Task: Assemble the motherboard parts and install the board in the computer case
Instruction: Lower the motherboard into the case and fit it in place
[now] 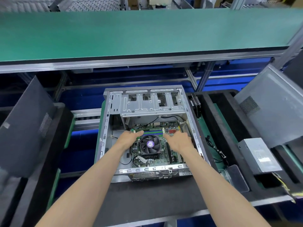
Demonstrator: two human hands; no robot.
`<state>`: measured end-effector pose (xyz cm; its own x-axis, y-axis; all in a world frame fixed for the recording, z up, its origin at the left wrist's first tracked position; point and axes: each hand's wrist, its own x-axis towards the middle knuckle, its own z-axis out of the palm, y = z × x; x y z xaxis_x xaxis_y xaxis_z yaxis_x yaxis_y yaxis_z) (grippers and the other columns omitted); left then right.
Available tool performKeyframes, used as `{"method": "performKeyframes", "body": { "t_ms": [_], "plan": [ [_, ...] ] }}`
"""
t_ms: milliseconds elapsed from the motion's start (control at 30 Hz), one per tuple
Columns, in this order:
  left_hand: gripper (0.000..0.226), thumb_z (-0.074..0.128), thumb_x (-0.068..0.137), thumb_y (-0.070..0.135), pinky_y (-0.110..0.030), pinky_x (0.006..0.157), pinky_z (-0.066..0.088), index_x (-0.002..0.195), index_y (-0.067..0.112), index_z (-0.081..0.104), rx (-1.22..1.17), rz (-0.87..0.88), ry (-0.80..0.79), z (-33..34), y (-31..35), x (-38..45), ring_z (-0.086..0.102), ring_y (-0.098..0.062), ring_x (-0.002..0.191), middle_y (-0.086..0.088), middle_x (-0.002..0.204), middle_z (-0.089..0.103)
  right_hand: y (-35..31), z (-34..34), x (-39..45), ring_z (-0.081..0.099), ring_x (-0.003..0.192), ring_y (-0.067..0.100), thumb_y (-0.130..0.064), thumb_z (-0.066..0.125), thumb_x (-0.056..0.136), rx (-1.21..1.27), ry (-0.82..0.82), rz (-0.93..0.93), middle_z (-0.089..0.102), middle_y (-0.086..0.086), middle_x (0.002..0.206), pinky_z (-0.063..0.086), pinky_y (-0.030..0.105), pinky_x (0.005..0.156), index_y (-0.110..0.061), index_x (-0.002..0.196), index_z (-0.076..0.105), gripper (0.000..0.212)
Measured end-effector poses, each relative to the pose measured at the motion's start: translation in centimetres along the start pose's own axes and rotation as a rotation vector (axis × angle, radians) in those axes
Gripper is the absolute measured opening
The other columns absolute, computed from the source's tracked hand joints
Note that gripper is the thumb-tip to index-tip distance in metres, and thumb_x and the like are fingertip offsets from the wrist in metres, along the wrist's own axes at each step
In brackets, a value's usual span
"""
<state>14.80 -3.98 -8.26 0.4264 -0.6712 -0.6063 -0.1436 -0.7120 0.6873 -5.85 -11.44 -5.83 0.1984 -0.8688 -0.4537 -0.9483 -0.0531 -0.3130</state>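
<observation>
An open grey computer case (105, 128) lies on its side on a black foam pad. The green motherboard (164, 151) sits inside it, with a black cooler fan (150, 145) at its middle and memory slots (153, 132) along its far edge. My left hand (129, 138) reaches in at the board's far left corner, fingers stretched toward the left end of the memory slots. My right hand (179, 141) reaches over the board's right side, fingers extended, thumb near the right end of the slots. Whether the fingers press the board is unclear.
A silver power supply (259, 156) with cables stands in the foam tray at right. A grey case side panel (272, 108) leans at far right and a dark panel (24, 125) at left. A green conveyor shelf (147, 33) runs above. Black cables (214, 148) lie right of the case.
</observation>
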Motion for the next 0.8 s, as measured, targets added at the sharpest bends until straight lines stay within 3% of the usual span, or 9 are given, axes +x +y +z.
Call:
{"method": "performKeyframes", "body": {
  "t_ms": [167, 267, 333, 400, 500, 567, 633, 667, 800],
  "plan": [
    [0.114, 0.08, 0.068, 0.064, -0.042, 0.11, 0.038, 0.151, 0.004, 0.031, -0.029, -0.052, -0.015, 0.2, 0.0, 0.0, 0.041, -0.028, 0.139, -0.01, 0.155, 0.038, 0.1, -0.1, 0.3, 0.062, 0.075, 0.027, -0.081, 0.039, 0.086, 0.025, -0.073, -0.013, 0.065, 0.013, 0.087, 0.056, 0.039, 0.082, -0.009, 0.071, 0.053, 0.075],
    [0.117, 0.082, 0.066, 0.064, -0.042, 0.109, 0.038, 0.151, 0.004, 0.028, -0.035, -0.069, -0.008, 0.3, -0.1, 0.2, 0.041, -0.029, 0.139, -0.011, 0.155, 0.038, 0.1, 0.1, 0.3, 0.064, 0.079, 0.027, -0.086, 0.039, 0.082, 0.015, -0.109, -0.015, 0.063, 0.013, 0.093, 0.056, 0.039, 0.083, -0.015, 0.064, 0.042, 0.073],
    [0.116, 0.082, 0.066, 0.064, -0.042, 0.108, 0.038, 0.151, 0.005, 0.03, -0.035, -0.082, -0.003, 0.4, -0.1, 0.4, 0.042, -0.03, 0.138, -0.011, 0.154, 0.039, 0.3, 0.3, 0.5, 0.066, 0.093, 0.03, -0.088, 0.04, 0.079, -0.005, -0.079, 0.001, 0.064, 0.016, 0.11, 0.054, 0.036, 0.078, -0.009, 0.079, 0.056, 0.08],
    [0.114, 0.082, 0.066, 0.064, -0.041, 0.108, 0.038, 0.15, 0.004, 0.034, -0.035, -0.09, 0.0, 0.3, -0.1, 0.5, 0.043, -0.029, 0.137, -0.011, 0.153, 0.041, 0.1, 0.3, 0.3, 0.063, 0.099, 0.032, -0.089, 0.041, 0.077, -0.062, 0.005, 0.013, 0.062, 0.016, 0.119, 0.047, 0.034, 0.07, -0.004, 0.113, 0.062, 0.094],
    [0.103, 0.081, 0.068, 0.061, -0.039, 0.109, 0.039, 0.147, 0.007, 0.042, -0.034, -0.03, 0.053, 0.4, 0.1, 0.4, 0.046, -0.026, 0.135, -0.007, 0.15, 0.046, -0.2, 0.4, 0.0, 0.063, 0.099, 0.031, -0.087, 0.042, 0.079, -0.222, 0.202, -0.085, 0.063, 0.011, 0.112, 0.041, 0.036, 0.066, -0.008, 0.12, 0.058, 0.09],
    [0.072, 0.081, 0.072, 0.049, -0.031, 0.097, 0.046, 0.131, 0.014, 0.06, -0.082, 0.098, 0.216, 0.2, 0.6, 0.5, 0.057, -0.021, 0.12, -0.002, 0.134, 0.061, -0.4, 0.6, 0.2, 0.06, 0.107, 0.031, -0.079, 0.047, 0.083, -0.24, 0.259, -0.21, 0.058, 0.01, 0.121, 0.046, 0.041, 0.074, -0.011, 0.125, 0.051, 0.08],
    [0.03, 0.079, 0.076, 0.033, -0.03, 0.087, 0.05, 0.102, 0.021, 0.07, -0.306, 0.193, 0.338, 0.2, 1.6, 0.4, 0.064, -0.017, 0.104, 0.004, 0.107, 0.072, -0.7, 0.7, 0.4, 0.052, 0.122, 0.028, -0.068, 0.052, 0.089, -0.12, 0.197, -0.401, 0.05, 0.007, 0.134, 0.046, 0.043, 0.088, -0.015, 0.137, 0.045, 0.072],
    [0.019, 0.076, 0.078, 0.023, -0.034, 0.091, 0.051, 0.095, 0.019, 0.07, -0.502, 0.189, 0.327, 0.2, 2.1, 0.5, 0.065, -0.02, 0.102, 0.003, 0.098, 0.072, -0.9, 0.7, 0.4, 0.046, 0.128, 0.026, -0.064, 0.053, 0.091, -0.031, 0.133, -0.499, 0.046, 0.004, 0.14, 0.045, 0.043, 0.096, -0.018, 0.143, 0.041, 0.071],
    [0.026, 0.074, 0.076, 0.008, -0.032, 0.093, 0.052, 0.099, 0.007, 0.062, -1.361, 0.109, -0.105, 0.3, 3.9, 0.5, 0.062, -0.024, 0.109, -0.009, 0.108, 0.065, -1.7, 1.2, 0.4, 0.039, 0.134, 0.021, -0.064, 0.064, 0.081, 0.044, -0.149, -0.69, 0.042, -0.003, 0.148, 0.04, 0.044, 0.107, -0.032, 0.15, 0.034, 0.082]
  ]
}}
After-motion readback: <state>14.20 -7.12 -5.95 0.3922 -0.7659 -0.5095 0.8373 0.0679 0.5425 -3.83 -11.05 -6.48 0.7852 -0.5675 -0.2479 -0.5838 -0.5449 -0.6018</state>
